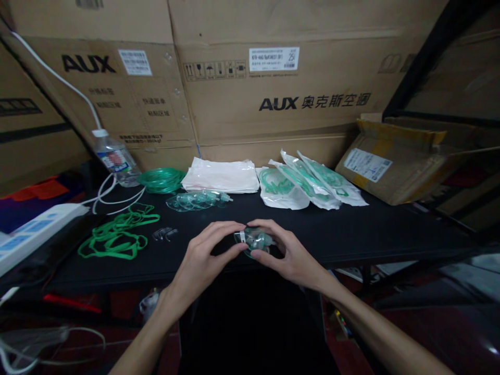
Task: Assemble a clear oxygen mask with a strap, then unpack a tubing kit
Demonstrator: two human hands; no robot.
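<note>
"How far along does it look to you?"

"Partway, I'd guess. The left hand (pixel 205 251) and the right hand (pixel 294 256) curl inward, thumbs opposite fingers, both pinching one clear breathing mask (pixel 255 240) between them at the near side of the table (pixel 351 234). I can't make out a strap on it."

"So what's done?"

"Probably the filled pouches (pixel 312 182) beyond the right hand, with green tubing showing inside. Whether they're sealed, I can't tell. Apparently left to use: the spare masks (pixel 197 200) beyond the left hand, the green straps (pixel 117 239) and small clear pieces (pixel 165 234) to its left, the tubing coil (pixel 162 179) farther off, and the flat pouches (pixel 221 176) stacked straight ahead."

"And the stuff itself?"

"The held mask is glossy, rounded, see-through plastic, tinged green, with a pale strip near the left fingers. The straps are flat, matte ribbons in a loose tangle. The coil is smooth and translucent, wound in round loops. The filled pouches look crinkled, papery white with shiny clear film; the stacked ones lie thin and rectangular."
</note>
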